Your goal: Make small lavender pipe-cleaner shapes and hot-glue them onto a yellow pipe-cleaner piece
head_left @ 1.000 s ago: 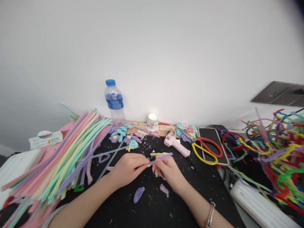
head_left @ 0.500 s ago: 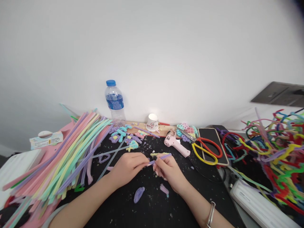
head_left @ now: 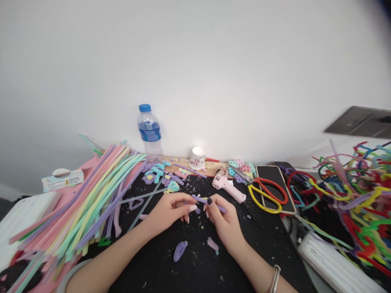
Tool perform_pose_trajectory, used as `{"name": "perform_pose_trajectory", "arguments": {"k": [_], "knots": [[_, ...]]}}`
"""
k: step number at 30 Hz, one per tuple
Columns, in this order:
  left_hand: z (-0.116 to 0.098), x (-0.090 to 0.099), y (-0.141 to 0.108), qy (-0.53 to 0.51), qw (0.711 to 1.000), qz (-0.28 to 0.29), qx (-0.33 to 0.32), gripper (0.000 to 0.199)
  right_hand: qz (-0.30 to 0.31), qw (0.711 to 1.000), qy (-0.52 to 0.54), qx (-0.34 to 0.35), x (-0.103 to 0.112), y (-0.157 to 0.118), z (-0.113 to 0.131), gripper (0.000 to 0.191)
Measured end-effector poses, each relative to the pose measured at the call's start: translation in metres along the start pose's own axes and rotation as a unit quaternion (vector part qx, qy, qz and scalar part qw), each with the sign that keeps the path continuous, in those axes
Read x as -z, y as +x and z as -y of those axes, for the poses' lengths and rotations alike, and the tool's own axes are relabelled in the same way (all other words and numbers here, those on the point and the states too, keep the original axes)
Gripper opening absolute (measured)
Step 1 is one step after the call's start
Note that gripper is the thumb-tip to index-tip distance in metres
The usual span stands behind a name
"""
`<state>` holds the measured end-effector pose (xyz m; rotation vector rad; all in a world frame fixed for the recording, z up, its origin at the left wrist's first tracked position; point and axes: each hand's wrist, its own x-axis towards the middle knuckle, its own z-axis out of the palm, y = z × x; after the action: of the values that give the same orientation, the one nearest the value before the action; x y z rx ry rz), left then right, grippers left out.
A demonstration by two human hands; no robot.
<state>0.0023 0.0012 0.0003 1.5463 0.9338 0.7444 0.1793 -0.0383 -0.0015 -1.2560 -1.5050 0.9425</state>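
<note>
Between my hands runs a short purple fuzzy stem (head_left: 201, 199), pinched at both ends over the black mat (head_left: 152, 268). My left hand (head_left: 171, 209) grips its left end between thumb and fingers. My right hand (head_left: 222, 217) holds the right part, and the purple end sticks out past the fingers. Nearer me on the mat lie a purple loop (head_left: 180, 251) and a small pale purple piece (head_left: 213, 244). Small fuzzy flower shapes in teal, purple and yellow (head_left: 157, 172) lie beyond my left hand.
Bundled pastel stems (head_left: 88, 195) lie left; tangled coloured stems (head_left: 363, 203) lie right. Further back stand a bottle (head_left: 149, 132) and paper cup (head_left: 197, 158). A pink glue gun (head_left: 229, 188), scissors (head_left: 269, 195), phone (head_left: 275, 183) and white power strip (head_left: 332, 260) are at the right.
Both hands have shifted slightly, and more of the purple stem shows between them. The left fingers have spread a little, with the thumb lower. The whole view has moved slightly.
</note>
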Motion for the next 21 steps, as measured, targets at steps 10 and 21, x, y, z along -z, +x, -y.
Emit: {"name": "perform_pose_trajectory", "arguments": {"k": [10, 21], "knots": [[-0.005, -0.004, -0.001, -0.125, 0.991, 0.018, 0.036, 0.022, 0.146, 0.931, -0.303, 0.144, -0.004, -0.007, 0.015, 0.016], [0.002, 0.001, 0.002, -0.206, 0.975, -0.031, 0.079, 0.025, -0.052, 0.924, -0.341, 0.165, 0.016, 0.008, 0.000, 0.019]]}}
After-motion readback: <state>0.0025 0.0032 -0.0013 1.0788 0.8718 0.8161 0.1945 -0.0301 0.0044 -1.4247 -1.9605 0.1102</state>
